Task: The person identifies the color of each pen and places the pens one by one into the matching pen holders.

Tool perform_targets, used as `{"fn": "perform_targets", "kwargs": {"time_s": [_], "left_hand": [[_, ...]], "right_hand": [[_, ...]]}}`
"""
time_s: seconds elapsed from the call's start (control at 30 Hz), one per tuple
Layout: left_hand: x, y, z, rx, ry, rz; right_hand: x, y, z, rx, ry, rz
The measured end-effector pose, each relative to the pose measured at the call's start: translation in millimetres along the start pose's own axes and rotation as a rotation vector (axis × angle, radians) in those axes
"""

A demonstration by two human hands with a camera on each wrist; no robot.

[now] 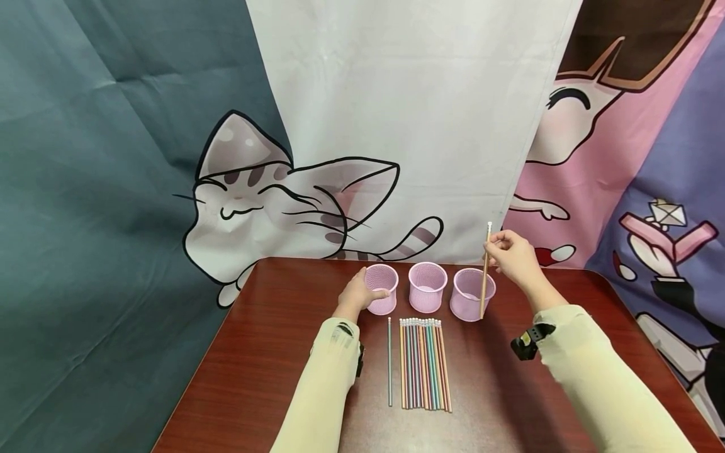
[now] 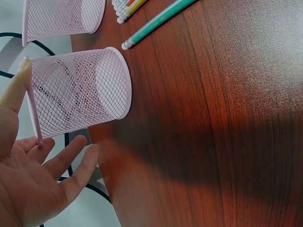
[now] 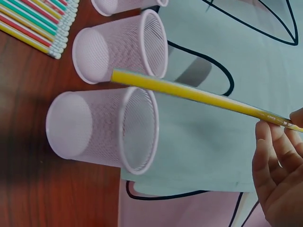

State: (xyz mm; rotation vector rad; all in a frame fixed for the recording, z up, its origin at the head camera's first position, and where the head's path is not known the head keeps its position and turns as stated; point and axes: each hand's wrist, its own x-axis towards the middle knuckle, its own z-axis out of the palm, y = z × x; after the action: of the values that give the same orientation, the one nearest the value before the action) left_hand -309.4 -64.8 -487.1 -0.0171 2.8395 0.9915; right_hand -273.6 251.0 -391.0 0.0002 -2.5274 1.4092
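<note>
Three pink mesh pencil cups stand in a row near the table's far edge. My left hand grips the left pencil cup at its rim, thumb on one side and fingertips on the other. The middle pencil cup stands untouched. In my right hand a yellow pencil is pinched near its eraser end between thumb and fingers. Its flat, unsharpened end points down and overlaps the right pencil cup in the head view. By the right wrist view, that end is above the cup's mouth, outside it.
A close row of several coloured pencils lies on the brown table, eraser ends toward the cups. One teal pencil lies apart at their left. Behind the table hangs a printed cloth.
</note>
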Motion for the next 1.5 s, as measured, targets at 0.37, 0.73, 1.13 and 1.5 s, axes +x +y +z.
{"fn": "perform_targets", "kwargs": {"time_s": [0.37, 0.73, 1.13, 1.5], "left_hand": [[-1.2, 1.9, -1.3, 0.003, 0.001, 0.001], [1.0, -1.0, 0.9, -0.007, 0.010, 0.002], [0.3, 0.9, 0.2, -0.017, 0.011, -0.004], [0.0, 0.6, 1.0, -0.022, 0.016, 0.000]], "right_hand": [[9.2, -4.5, -9.5, -0.022, 0.148, -0.047], [10.2, -3.4, -10.1, -0.105, 0.180, -0.040], [6.1, 20.0, 2.5, -0.182, 0.156, 0.002], [-1.3, 43.4, 19.4, -0.268, 0.188, -0.052]]}}
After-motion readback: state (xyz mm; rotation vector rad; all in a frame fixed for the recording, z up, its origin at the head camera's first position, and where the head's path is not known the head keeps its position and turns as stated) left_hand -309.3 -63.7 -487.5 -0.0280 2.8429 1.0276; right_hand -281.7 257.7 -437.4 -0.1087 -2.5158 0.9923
